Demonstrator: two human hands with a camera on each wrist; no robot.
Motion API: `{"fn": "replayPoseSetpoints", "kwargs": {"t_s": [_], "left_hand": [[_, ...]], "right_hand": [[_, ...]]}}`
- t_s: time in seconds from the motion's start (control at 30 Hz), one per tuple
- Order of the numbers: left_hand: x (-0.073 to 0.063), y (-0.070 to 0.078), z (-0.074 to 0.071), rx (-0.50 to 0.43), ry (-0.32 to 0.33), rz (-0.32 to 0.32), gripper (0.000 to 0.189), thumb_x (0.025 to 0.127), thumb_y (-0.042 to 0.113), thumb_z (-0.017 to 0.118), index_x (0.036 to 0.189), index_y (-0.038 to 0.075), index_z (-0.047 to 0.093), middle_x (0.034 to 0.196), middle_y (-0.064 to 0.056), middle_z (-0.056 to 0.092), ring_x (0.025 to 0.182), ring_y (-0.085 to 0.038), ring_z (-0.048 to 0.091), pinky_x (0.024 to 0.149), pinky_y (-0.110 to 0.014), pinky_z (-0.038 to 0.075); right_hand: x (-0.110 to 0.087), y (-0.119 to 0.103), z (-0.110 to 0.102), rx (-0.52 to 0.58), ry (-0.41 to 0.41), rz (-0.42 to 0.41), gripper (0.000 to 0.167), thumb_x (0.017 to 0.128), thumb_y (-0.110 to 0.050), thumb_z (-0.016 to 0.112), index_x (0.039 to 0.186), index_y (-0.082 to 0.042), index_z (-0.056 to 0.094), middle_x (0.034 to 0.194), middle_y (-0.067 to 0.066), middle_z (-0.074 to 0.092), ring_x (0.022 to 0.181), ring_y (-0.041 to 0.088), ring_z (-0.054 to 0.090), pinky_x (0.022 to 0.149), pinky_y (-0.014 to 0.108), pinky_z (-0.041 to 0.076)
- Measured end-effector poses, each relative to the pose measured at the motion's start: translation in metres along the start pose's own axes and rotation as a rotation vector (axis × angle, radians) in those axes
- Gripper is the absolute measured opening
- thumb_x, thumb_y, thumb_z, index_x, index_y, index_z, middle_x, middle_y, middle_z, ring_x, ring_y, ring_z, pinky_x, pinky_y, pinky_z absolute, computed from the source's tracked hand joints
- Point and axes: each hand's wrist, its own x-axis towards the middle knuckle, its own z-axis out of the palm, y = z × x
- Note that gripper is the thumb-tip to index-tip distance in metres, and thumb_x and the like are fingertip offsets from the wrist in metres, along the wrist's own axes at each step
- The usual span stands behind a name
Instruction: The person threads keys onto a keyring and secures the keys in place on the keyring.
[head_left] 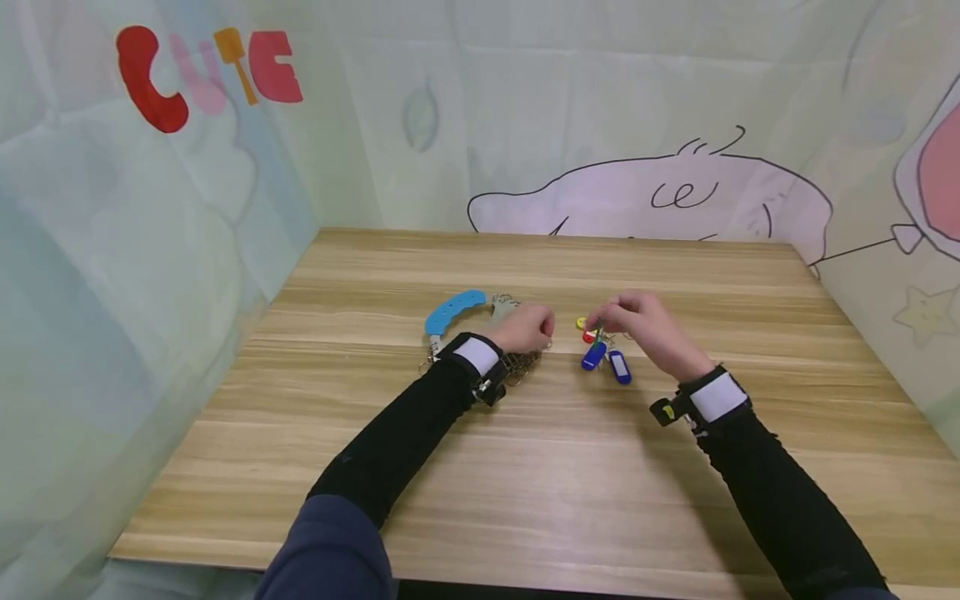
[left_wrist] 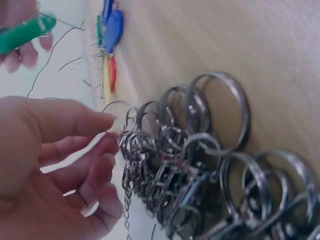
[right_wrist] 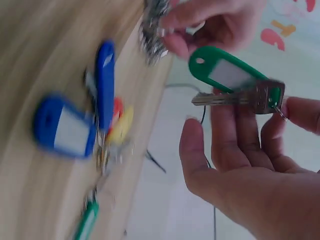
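Note:
My left hand (head_left: 525, 327) is at a cluster of metal rings and clasps (left_wrist: 160, 180). In the left wrist view its thumb and fingertips pinch at the cluster's near end, on a thin metal key ring (left_wrist: 119, 102). My right hand (head_left: 648, 329) holds up a green key tag (right_wrist: 235, 75) and a silver key (right_wrist: 240, 98), pinched by their small ring. Below it on the table lie tagged keys: a blue tag (head_left: 620, 367), another blue tag (right_wrist: 105, 80), a red tag (left_wrist: 112, 75), a yellow tag (right_wrist: 121, 125) and another green tag (right_wrist: 87, 222).
A blue curved band with holes (head_left: 453, 310) lies left of my left hand, joined to metal parts. The wooden table (head_left: 525, 500) meets a printed cloth backdrop (head_left: 390, 150) behind and a side cloth (head_left: 135, 317) at left.

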Motion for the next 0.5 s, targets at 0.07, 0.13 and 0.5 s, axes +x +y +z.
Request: {"fn": "replayPoseSetpoints", "kwargs": {"t_s": [0.07,0.13,0.5], "left_hand": [[-0.003,-0.003,-0.004,-0.05,0.027,0.019,0.008,0.084,-0.004,0.058,0.089,0.002,0.061,0.085,-0.005,0.059,0.077,-0.014,0.051,0.068,-0.022,0.041],[-0.005,-0.006,-0.006,-0.076,0.075,0.043,0.013,0.082,-0.007,0.056,0.089,0.001,0.062,0.086,-0.008,0.062,0.075,-0.014,0.052,0.067,-0.021,0.041],[-0.02,-0.017,-0.011,-0.305,0.169,0.047,0.011,0.084,-0.008,0.058,0.091,-0.003,0.065,0.089,-0.013,0.067,0.079,-0.016,0.057,0.071,-0.021,0.045]], "right_hand": [[0.004,-0.002,0.007,0.121,-0.044,0.015,0.028,0.101,-0.024,0.046,0.097,0.001,0.058,0.096,0.009,0.067,0.091,0.015,0.062,0.094,0.035,0.048],[0.009,-0.004,0.015,0.197,-0.067,0.032,0.026,0.102,-0.024,0.047,0.098,0.0,0.055,0.09,0.005,0.062,0.083,0.015,0.062,0.088,0.031,0.051],[0.038,0.0,0.055,-0.125,-0.004,0.074,0.023,0.096,-0.016,0.058,0.105,0.004,0.064,0.085,0.011,0.065,0.066,0.01,0.053,0.058,0.02,0.044]]}}
